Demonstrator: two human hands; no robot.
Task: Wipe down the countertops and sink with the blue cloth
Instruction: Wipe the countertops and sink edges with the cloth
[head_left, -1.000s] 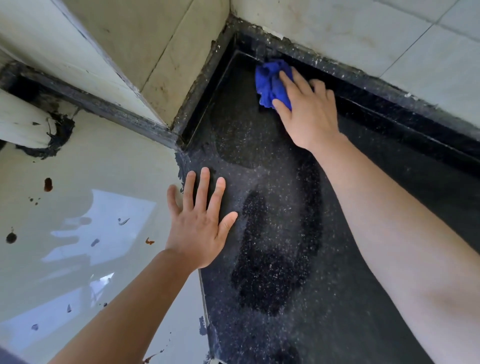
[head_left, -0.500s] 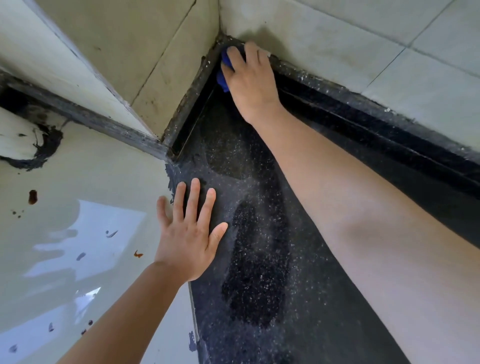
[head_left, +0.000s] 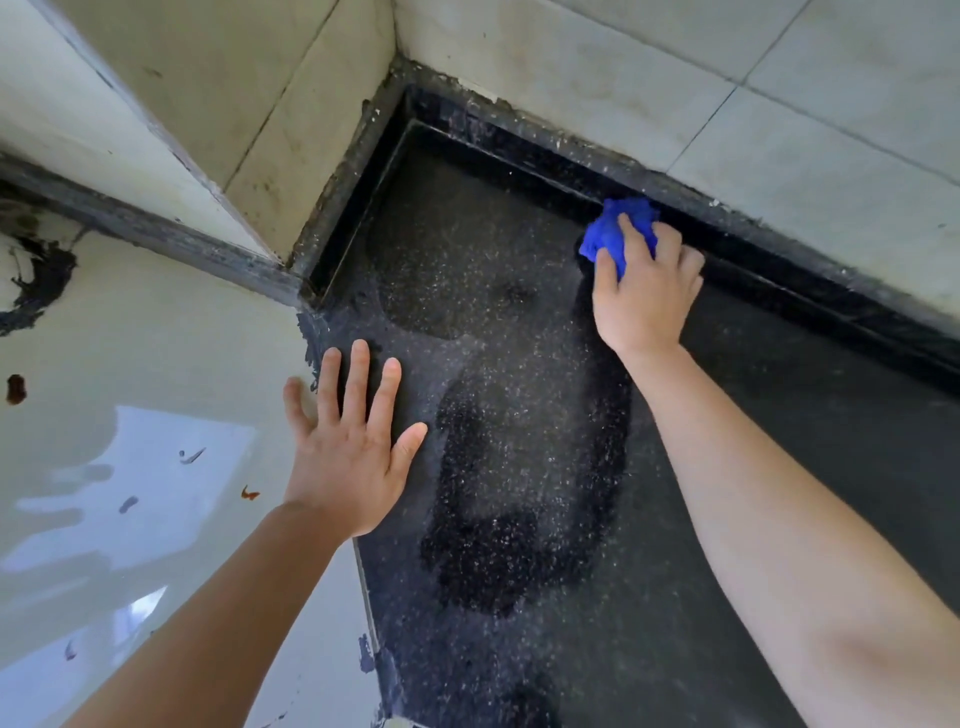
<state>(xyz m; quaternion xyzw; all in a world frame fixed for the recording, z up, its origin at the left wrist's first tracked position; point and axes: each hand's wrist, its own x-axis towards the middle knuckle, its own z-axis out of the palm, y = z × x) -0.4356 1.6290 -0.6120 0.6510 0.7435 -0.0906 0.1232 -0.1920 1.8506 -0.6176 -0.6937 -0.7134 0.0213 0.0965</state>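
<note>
Right hand (head_left: 641, 293) has the blue cloth (head_left: 618, 231) bunched under curled fingers at the far edge of the dark countertop (head_left: 519, 467) by the wall, left hand (head_left: 345, 457) flat with fingers spread, and that cloth looks soft and light, so palming the wad probably works best.

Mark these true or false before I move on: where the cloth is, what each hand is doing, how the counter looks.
1. The right hand holds the blue cloth at the back edge of the counter. True.
2. The left hand grips a second cloth. False: it lies flat at the counter's edge, fingers spread, holding nothing.
3. The cloth is in the corner. False: it is right of the corner, along the back wall.
4. A darker patch lies between the hands. True.
</note>
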